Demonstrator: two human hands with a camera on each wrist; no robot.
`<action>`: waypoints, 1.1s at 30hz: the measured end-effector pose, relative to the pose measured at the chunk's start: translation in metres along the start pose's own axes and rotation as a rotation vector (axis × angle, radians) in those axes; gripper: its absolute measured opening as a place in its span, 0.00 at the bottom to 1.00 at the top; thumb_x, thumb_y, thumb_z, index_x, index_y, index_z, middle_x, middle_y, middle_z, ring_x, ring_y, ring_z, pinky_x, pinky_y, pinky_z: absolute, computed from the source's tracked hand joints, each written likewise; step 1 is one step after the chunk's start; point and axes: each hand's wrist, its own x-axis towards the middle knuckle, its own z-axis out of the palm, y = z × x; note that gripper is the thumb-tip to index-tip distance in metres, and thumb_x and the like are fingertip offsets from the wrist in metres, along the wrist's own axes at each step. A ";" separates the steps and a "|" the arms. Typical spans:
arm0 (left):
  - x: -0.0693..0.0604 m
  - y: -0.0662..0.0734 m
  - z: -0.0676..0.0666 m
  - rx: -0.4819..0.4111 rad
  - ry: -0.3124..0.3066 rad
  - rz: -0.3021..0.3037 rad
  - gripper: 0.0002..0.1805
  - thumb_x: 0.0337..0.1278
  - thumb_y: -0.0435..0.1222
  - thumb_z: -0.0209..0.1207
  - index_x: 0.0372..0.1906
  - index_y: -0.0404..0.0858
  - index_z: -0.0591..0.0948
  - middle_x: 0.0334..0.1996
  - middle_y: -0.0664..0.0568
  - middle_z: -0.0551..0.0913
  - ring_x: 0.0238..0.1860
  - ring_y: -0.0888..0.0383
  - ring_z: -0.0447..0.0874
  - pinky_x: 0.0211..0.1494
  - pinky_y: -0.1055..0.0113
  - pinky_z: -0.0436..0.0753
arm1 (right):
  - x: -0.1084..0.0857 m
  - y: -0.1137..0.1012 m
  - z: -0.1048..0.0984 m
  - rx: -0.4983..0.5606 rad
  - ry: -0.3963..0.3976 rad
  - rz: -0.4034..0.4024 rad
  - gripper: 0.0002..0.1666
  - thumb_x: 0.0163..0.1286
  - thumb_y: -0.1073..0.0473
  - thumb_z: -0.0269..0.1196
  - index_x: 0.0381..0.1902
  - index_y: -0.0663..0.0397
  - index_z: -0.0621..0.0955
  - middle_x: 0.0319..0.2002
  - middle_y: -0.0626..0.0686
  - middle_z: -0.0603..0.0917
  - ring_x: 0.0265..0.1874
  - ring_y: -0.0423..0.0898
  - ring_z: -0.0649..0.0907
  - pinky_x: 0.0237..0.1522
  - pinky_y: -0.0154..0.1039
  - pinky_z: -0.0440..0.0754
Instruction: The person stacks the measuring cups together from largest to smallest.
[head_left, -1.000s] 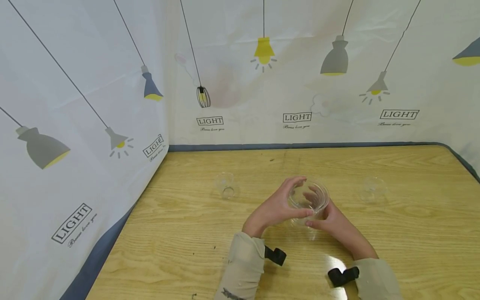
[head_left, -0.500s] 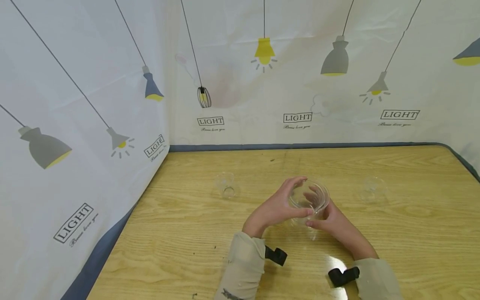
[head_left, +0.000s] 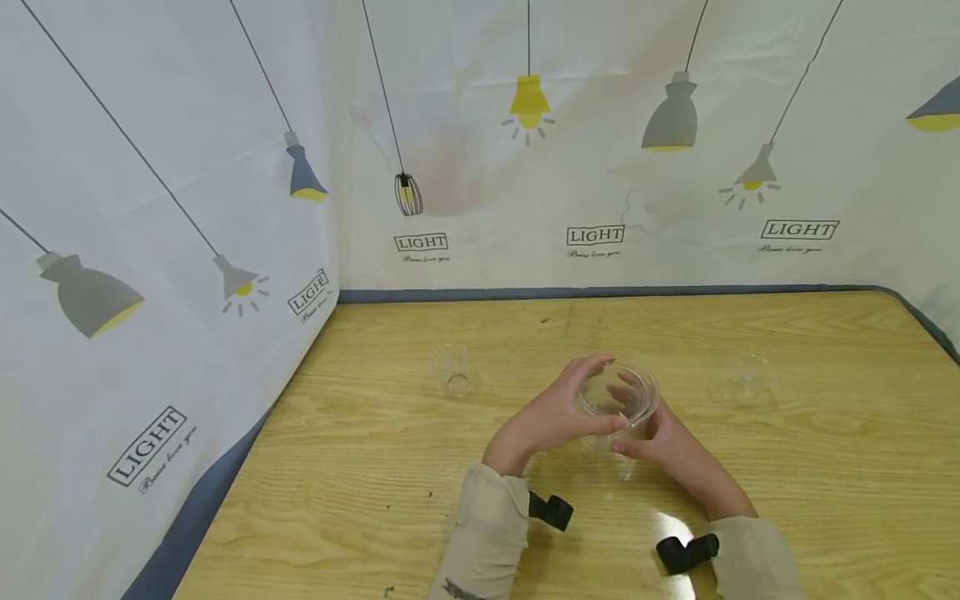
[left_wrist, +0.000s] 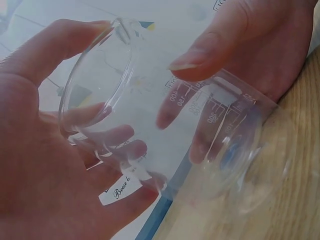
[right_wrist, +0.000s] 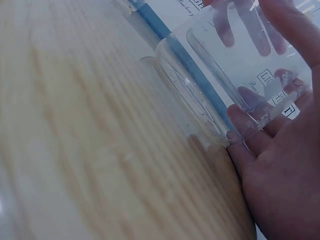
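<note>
A clear beaker with printed volume marks (left_wrist: 215,112) is gripped between both hands near the table's middle. My left hand (head_left: 551,412) curls around its upper part by the rim, thumb at the near side. My right hand (head_left: 675,442) holds the lower right side, its fingers showing through the glass in the left wrist view. In the right wrist view the beaker's base (right_wrist: 192,95) is close to the wood; whether it touches is hard to tell. Something smaller and clear seems nested inside, though reflections blur it.
One small clear cup (head_left: 453,375) lies on the wooden table (head_left: 360,500) left of the hands, and another clear vessel (head_left: 747,379) is to the right. A white curtain printed with lamps (head_left: 487,183) borders the table's back and left edges.
</note>
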 end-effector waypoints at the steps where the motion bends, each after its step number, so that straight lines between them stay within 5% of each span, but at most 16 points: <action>1: 0.000 0.000 0.000 0.006 -0.001 0.001 0.43 0.47 0.52 0.61 0.67 0.56 0.52 0.65 0.63 0.51 0.64 0.62 0.52 0.59 0.58 0.63 | 0.000 0.000 0.000 -0.003 0.001 0.000 0.52 0.55 0.67 0.64 0.69 0.42 0.46 0.66 0.59 0.55 0.65 0.54 0.54 0.51 0.23 0.63; 9: 0.000 0.000 -0.002 0.054 -0.013 0.011 0.42 0.48 0.53 0.59 0.67 0.61 0.51 0.66 0.65 0.48 0.65 0.63 0.48 0.61 0.53 0.60 | 0.000 0.000 0.000 -0.033 0.004 0.002 0.52 0.56 0.67 0.64 0.69 0.40 0.46 0.66 0.58 0.56 0.64 0.56 0.56 0.58 0.52 0.57; 15: 0.000 0.000 -0.002 0.043 -0.021 -0.002 0.41 0.49 0.52 0.59 0.67 0.57 0.52 0.66 0.65 0.48 0.65 0.62 0.48 0.61 0.53 0.61 | 0.000 0.001 -0.001 -0.019 0.001 0.002 0.52 0.56 0.67 0.63 0.69 0.43 0.46 0.66 0.59 0.55 0.64 0.57 0.56 0.52 0.27 0.64; 18: -0.001 0.000 -0.002 0.040 -0.019 -0.002 0.41 0.48 0.53 0.59 0.67 0.58 0.52 0.66 0.65 0.49 0.65 0.62 0.49 0.60 0.53 0.61 | 0.000 0.001 -0.001 -0.018 0.005 0.001 0.52 0.55 0.67 0.64 0.69 0.43 0.46 0.66 0.59 0.56 0.64 0.57 0.56 0.51 0.24 0.63; 23: -0.003 0.000 -0.004 0.044 -0.021 -0.012 0.41 0.47 0.55 0.59 0.65 0.65 0.51 0.65 0.68 0.49 0.64 0.63 0.53 0.56 0.55 0.67 | 0.000 0.001 -0.001 -0.042 0.013 0.008 0.52 0.55 0.66 0.64 0.69 0.39 0.47 0.66 0.58 0.57 0.63 0.57 0.57 0.52 0.27 0.63; 30: -0.005 0.002 -0.006 0.106 -0.024 -0.041 0.41 0.44 0.59 0.58 0.63 0.71 0.50 0.65 0.70 0.50 0.62 0.65 0.56 0.55 0.53 0.68 | 0.000 -0.001 0.000 -0.044 0.010 0.002 0.52 0.55 0.66 0.64 0.69 0.40 0.47 0.65 0.60 0.57 0.62 0.61 0.58 0.56 0.59 0.56; 33: -0.006 0.002 -0.007 0.152 -0.024 -0.030 0.44 0.42 0.59 0.60 0.65 0.67 0.50 0.65 0.70 0.50 0.62 0.65 0.57 0.57 0.54 0.66 | 0.001 0.000 0.000 -0.032 -0.002 -0.014 0.52 0.55 0.68 0.63 0.69 0.44 0.46 0.65 0.62 0.57 0.62 0.62 0.58 0.58 0.50 0.60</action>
